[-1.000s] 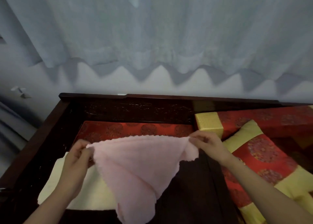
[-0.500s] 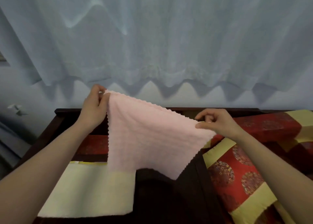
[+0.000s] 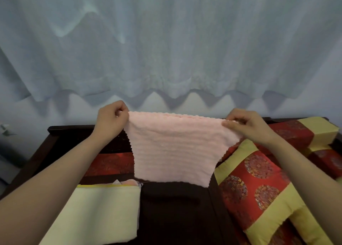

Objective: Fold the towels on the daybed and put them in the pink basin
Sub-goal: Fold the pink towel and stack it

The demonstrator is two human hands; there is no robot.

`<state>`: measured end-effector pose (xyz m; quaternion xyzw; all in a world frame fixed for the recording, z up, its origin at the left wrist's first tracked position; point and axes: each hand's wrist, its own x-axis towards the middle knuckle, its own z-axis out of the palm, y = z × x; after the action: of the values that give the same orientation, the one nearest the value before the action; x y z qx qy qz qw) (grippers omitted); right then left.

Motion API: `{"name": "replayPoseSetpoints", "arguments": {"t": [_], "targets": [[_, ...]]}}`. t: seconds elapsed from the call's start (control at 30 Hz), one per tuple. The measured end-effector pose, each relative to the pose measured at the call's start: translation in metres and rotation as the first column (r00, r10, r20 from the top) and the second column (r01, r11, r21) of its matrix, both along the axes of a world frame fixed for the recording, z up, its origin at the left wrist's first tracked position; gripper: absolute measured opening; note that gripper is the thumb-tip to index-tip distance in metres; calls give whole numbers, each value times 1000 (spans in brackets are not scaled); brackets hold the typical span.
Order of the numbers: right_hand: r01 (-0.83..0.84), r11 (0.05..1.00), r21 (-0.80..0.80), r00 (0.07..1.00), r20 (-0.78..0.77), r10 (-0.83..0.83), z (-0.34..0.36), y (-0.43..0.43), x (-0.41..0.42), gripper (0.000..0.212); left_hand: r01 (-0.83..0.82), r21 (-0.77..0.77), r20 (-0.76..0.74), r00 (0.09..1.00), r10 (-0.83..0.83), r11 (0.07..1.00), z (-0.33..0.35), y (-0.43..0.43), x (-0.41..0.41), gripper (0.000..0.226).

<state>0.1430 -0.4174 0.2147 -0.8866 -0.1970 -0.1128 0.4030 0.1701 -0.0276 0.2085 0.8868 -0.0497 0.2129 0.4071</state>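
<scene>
Over dark daybed (image 3: 175, 209), pink towel (image 3: 175, 148), long edge level, its corners in pinch grip of left hand (image 3: 111, 121), right hand (image 3: 249, 127).

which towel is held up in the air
The pink towel, pinched at its top corners by the left hand and right hand; the cream towel lies flat on the daybed, untouched.

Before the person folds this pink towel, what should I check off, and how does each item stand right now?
1. Left hand pinches one top corner of the pink towel: ok.
2. Right hand pinches the other top corner: ok.
3. Top edge stretched and roughly level: ok.
4. Lower edge hanging above the daybed: ok.
5. Pink basin in sight: not ok, it is not in view.
</scene>
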Motion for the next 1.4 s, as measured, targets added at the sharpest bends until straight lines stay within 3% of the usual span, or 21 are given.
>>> {"name": "replayPoseSetpoints", "arguments": {"t": [0.13,0.3,0.47,0.63,0.73,0.83,0.93,1.03,1.1,1.2,1.3,1.33,1.4], "targets": [[-11,991,136,1000,-17,13,9,-8,-27,11,132,-234,-62,987,-150,963,8,-15,-14,14],[-103,987,123,969,-212,127,-8,-26,-75,17,302,-277,-140,927,-349,912,-20,-18,-61,10],[-114,988,108,871,-468,152,-91,-38,-117,19,416,-178,-356,818,-453,892,-107,-13,-118,18],[15,997,77,752,-658,39,-189,-44,-148,16,440,-75,-589,704,-396,895,-194,-18,-149,16],[110,993,28,727,-684,-61,-234,-44,-150,35,394,-98,-703,622,-344,914,-224,-23,-142,21],[265,964,-12,739,-639,-211,-252,-43,-136,10,250,-97,-707,664,-243,963,-235,-36,-118,21],[373,923,-92,740,-571,-356,-265,-37,-114,20,163,-26,-680,721,-137,986,-245,-53,-93,20],[387,908,-163,721,-560,-408,-287,-29,-97,23,103,35,-709,703,-48,994,-270,-67,-78,21],[427,883,-196,656,-605,-451,-294,-24,-89,4,-2,68,-764,643,53,998,-288,-74,-71,11],[550,808,-214,465,-725,-509,-303,-24,-89,55,-147,87,-837,525,152,985,-304,-81,-72,12],[595,783,-183,352,-816,-458,-312,-28,-99,76,-170,124,-884,428,186,978,-308,-82,-83,42],[596,782,-181,337,-827,-449,-314,-29,-103,75,-156,145,-900,390,196,977,-311,-81,-86,55],[596,773,-218,294,-837,-462,-314,-28,-112,52,-123,155,-939,290,185,980,-312,-80,-88,67]]}}
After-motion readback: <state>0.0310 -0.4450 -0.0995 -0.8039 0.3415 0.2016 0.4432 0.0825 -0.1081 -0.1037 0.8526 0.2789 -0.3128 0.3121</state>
